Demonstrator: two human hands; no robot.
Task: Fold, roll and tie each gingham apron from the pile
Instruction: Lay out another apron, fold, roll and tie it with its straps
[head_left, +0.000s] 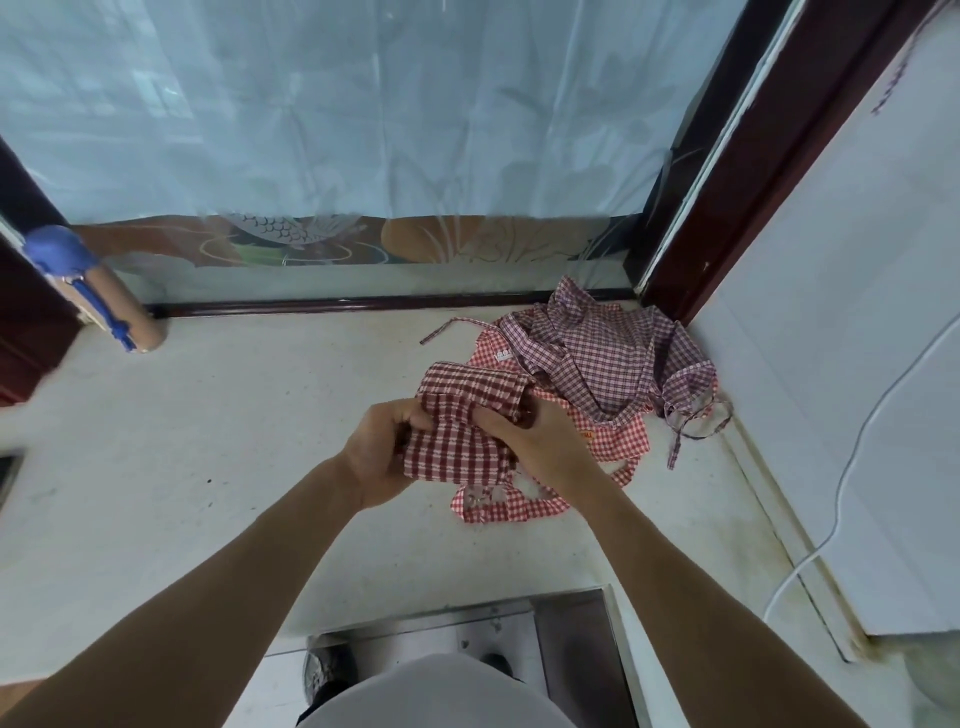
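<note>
This looks like a home, at a window ledge or counter beside a glazed wall. A pale stone sill (218, 415) fills the middle of the frame, backed by frosted glass (337, 104) with painted fish and plants along its lower edge. Dark red wooden frames (769, 156) run up the upper right, a white cable (841, 493) trails down the right-hand wall, and a paint roller (98, 296) leans at the left.

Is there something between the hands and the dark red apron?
No. Both the left hand and the right hand already grip the dark red apron directly; nothing visible lies between them.
</note>
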